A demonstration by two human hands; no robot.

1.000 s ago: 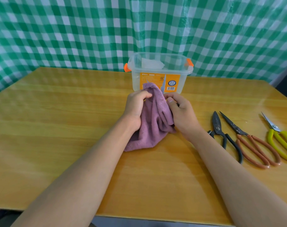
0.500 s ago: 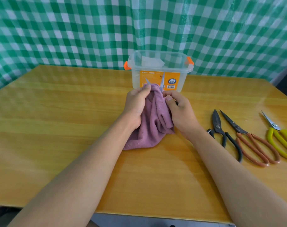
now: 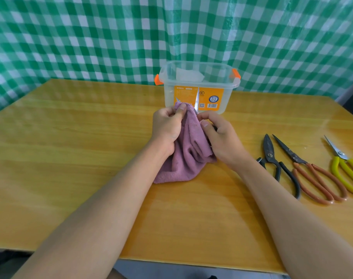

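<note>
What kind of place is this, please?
Probably a staged work table, not a workshop: wooden table, green checked plastic curtain behind, three scissors in a row. The left hand grips a purple cloth, the right hand seemingly a fourth pair.

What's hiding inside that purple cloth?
Two pointed metal blades stick out of the purple cloth, likely scissors. The left hand and right hand grip the cloth, so the rest is covered.
</note>
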